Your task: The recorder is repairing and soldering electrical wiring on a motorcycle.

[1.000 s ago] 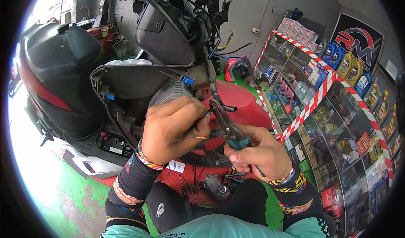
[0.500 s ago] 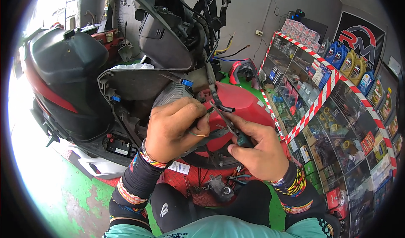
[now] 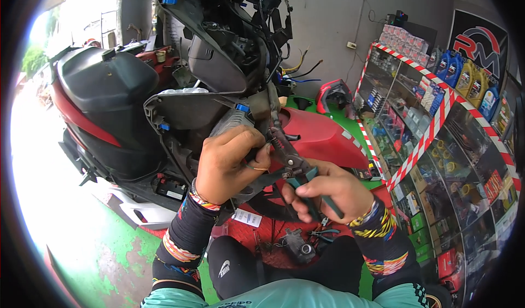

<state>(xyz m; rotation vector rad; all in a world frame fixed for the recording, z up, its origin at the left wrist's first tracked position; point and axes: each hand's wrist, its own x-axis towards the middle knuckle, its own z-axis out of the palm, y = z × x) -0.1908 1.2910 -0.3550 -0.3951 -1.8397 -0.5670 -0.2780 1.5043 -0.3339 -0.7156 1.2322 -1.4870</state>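
Observation:
My right hand (image 3: 345, 192) grips a wire stripper (image 3: 296, 167) with teal handles, which stand apart under the fingers. Its dark jaws point up and away, toward the fingertips of my left hand (image 3: 228, 157). That left hand is closed in a pinch beside the jaws; what it holds is too small and covered to make out. Just beyond the tool, a dark cable sleeve (image 3: 275, 107) hangs down from the opened front of a scooter (image 3: 216, 56). Behind the stripper lies the scooter's red front fender (image 3: 322, 138).
Tools, including pliers (image 3: 325, 232), and a grey metal part (image 3: 299, 247) lie on the red floor plate between my knees. Loose wires (image 3: 301, 67) stick out ahead. A glass display case (image 3: 415, 138) edged in striped tape stands right. The scooter's dark seat (image 3: 109, 70) is left.
The stripper has turned so its flat face and spread handles show, and my right hand sits slightly lower. My left hand keeps its pinch. The whole view has shifted a little.

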